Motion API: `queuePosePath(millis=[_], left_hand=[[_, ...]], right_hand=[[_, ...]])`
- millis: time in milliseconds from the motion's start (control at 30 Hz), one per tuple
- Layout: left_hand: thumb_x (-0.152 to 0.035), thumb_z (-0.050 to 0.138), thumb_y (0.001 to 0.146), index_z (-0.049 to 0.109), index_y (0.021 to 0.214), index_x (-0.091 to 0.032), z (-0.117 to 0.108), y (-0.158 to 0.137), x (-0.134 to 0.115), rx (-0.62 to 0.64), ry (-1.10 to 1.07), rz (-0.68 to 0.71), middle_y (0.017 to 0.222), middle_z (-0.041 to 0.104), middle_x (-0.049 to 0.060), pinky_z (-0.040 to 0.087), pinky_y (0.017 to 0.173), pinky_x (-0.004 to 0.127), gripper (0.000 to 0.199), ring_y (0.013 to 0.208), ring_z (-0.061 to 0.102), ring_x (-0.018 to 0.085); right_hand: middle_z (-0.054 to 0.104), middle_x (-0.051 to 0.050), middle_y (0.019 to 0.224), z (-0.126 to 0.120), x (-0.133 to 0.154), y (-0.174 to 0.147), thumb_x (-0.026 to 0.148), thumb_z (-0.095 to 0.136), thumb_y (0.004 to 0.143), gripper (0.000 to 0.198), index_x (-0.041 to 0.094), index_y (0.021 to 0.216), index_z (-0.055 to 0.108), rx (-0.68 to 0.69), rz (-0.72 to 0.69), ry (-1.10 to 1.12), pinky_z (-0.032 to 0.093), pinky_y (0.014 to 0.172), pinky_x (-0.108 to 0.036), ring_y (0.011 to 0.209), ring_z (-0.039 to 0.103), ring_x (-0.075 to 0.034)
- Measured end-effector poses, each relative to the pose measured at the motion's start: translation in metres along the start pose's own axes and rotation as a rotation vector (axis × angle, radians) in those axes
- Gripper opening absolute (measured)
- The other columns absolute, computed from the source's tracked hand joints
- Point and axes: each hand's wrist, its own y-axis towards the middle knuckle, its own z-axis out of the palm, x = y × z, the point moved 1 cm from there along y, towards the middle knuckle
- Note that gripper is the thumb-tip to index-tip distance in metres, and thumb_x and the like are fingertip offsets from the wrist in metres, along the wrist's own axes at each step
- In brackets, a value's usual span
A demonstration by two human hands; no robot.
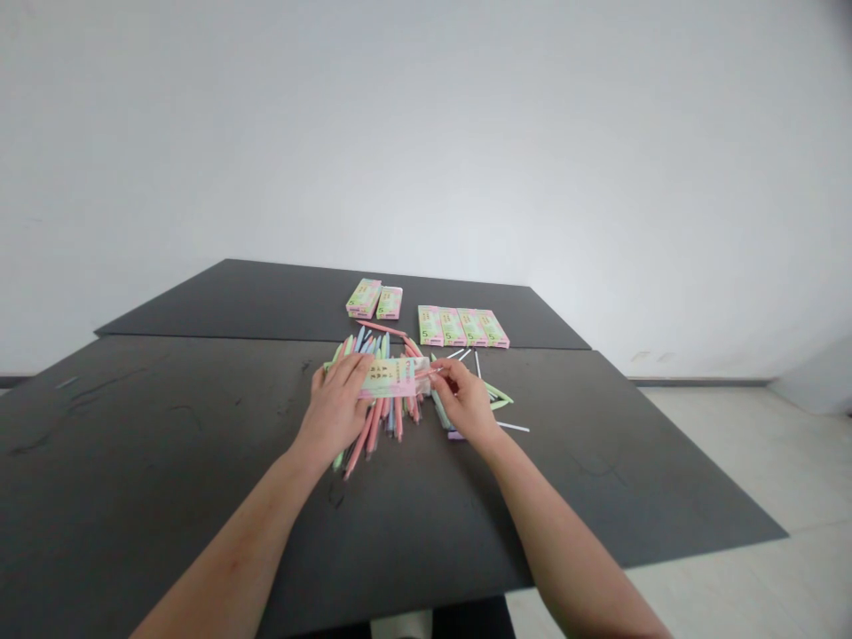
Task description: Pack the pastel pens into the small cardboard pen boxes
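My left hand (336, 404) is closed around a slim pink-and-green paper box (394, 378), held level above a heap of pens. The box's end flap stands open on the right. At that opening, my right hand (468, 406) pinches a thin pink pen (427, 373); its left end reaches into the box mouth. Under the box lies the loose heap of pink, green and blue pens (370, 433), partly hidden by the box and my left hand. A few white sticks (514, 428) and green pens (499, 393) lie around my right hand.
A row of several upright-printed boxes (462, 327) lies at the back of the black table (200, 479). Farther left are a small stack of boxes (363, 298) and a single box (390, 303) beside it. A seam crosses the table. A pale wall (426, 133) rises behind.
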Motion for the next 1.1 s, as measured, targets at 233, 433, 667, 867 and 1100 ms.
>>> queuePosePath(millis=[233, 433, 667, 867, 1100], left_hand=[[-0.016, 0.046, 0.083, 0.044, 0.137, -0.017, -0.001, 0.001, -0.002, -0.006, -0.011, -0.013, 0.14, 0.051, 0.015, 0.032, 0.108, 0.049, 0.054, 0.132, 0.043, 0.03], [-0.018, 0.047, 0.084, 0.043, 0.138, -0.017, 0.001, 0.001, 0.001, 0.003, -0.019, -0.021, 0.14, 0.051, 0.015, 0.033, 0.108, 0.048, 0.055, 0.132, 0.043, 0.031], [-0.016, 0.048, 0.082, 0.044, 0.137, -0.016, 0.002, 0.001, 0.0, -0.006, -0.016, -0.006, 0.139, 0.051, 0.016, 0.033, 0.107, 0.049, 0.055, 0.132, 0.043, 0.031], [-0.016, 0.048, 0.082, 0.044, 0.137, -0.017, 0.001, 0.001, 0.001, 0.003, -0.021, -0.018, 0.14, 0.051, 0.014, 0.032, 0.108, 0.048, 0.055, 0.132, 0.043, 0.03], [-0.018, 0.05, 0.082, 0.043, 0.138, -0.016, -0.002, 0.001, 0.0, 0.0, -0.012, -0.037, 0.141, 0.05, 0.016, 0.032, 0.107, 0.05, 0.056, 0.131, 0.043, 0.031]], right_hand=[[0.067, -0.005, 0.085, 0.002, -0.004, 0.001, 0.029, 0.057, 0.091, 0.017, 0.02, 0.096, 0.07, -0.007, -0.109, -0.055, 0.046, 0.07, -0.029, 0.072, 0.059, -0.017], [0.06, -0.006, 0.084, 0.004, -0.008, 0.003, 0.029, 0.061, 0.089, 0.017, 0.022, 0.097, 0.074, -0.016, -0.138, -0.043, 0.047, 0.071, -0.031, 0.076, 0.055, -0.018], [0.057, -0.004, 0.076, 0.008, -0.011, 0.003, 0.026, 0.06, 0.089, 0.017, 0.023, 0.094, 0.077, 0.038, -0.102, 0.007, 0.046, 0.072, -0.033, 0.076, 0.054, -0.019], [0.056, -0.003, 0.078, 0.011, -0.012, 0.002, 0.022, 0.056, 0.088, 0.022, 0.022, 0.096, 0.076, 0.037, -0.06, 0.07, 0.046, 0.075, -0.033, 0.076, 0.054, -0.018], [0.055, -0.006, 0.089, 0.005, -0.008, -0.002, 0.011, 0.051, 0.082, 0.032, 0.021, 0.098, 0.077, -0.017, -0.107, 0.018, 0.046, 0.079, -0.034, 0.084, 0.055, -0.019]])
